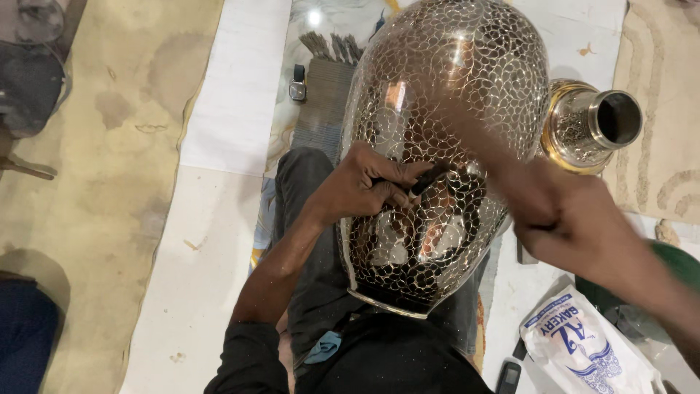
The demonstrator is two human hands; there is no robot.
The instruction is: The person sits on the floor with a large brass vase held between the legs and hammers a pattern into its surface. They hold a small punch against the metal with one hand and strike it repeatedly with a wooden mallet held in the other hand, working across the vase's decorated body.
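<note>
A large shiny metal vessel with an engraved scale pattern rests across my lap, its open rim toward me. My left hand is closed on a short dark chisel, whose tip presses on the vessel's patterned side. My right hand is blurred in motion just right of the chisel, fist closed; a blurred shaft runs up from it across the vessel, seemingly a hammer.
A second brass vessel lies on its side at the upper right. A white printed plastic bag and a green object lie at the lower right. A small tool and a grey mat lie beyond my knee. Beige flooring spreads left.
</note>
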